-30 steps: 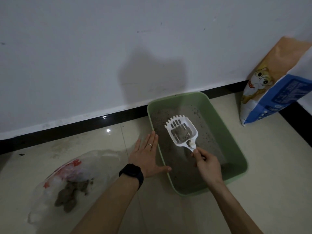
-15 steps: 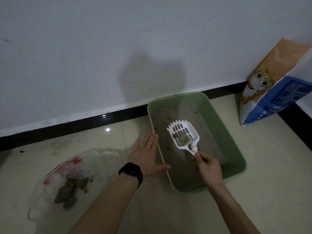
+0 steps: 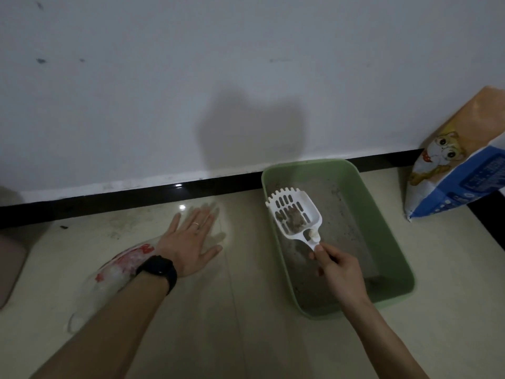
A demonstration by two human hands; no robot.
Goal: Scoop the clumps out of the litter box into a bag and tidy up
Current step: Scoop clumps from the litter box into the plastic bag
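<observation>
Pale tiled floor (image 3: 246, 324) meeting white wall (image 3: 246, 77) at black skirting (image 3: 109, 201); dim light.

1. Box (image 3: 388, 255): green, rectangular, on floor close to skirting; thin grey litter layer inside.
2. Scoop (image 3: 293, 212): white, slotted, held above left side of box, front edge toward wall. Handle in right hand (image 3: 338, 269), fingers curled round it, thumb on top.
3. Clumps (image 3: 291, 217): grey-brown, lumpy, uneven in size, heaped at rear of scoop; look dry and crumbly. Small pale lump stuck at handle neck.
4. Bag (image 3: 120, 266): clear film with red print, flat on floor, well left of box, partly under left forearm. Contents hidden; mouth not discernible.
5. Left hand (image 3: 191, 242): palm down, fingers straight and spread, gripping nothing; ring (image 3: 196, 223), black watch (image 3: 158, 269). Contact with bare floor or clear bag edge not determinable.
6. Sack (image 3: 451, 181): printed litter sack, leaning at right by wall.

Hazards, as judged:
- Open floor between box and bag; any tilt of scoop in transit likely to drop clumps on tiles.
- Slots likely to shed loose grains along same path.
- Bag lying slack, mouth not held open; load liable to land on film, not inside.
- Crumbly clumps prone to breaking if shaken, leaving fragments to fall through slots.
</observation>
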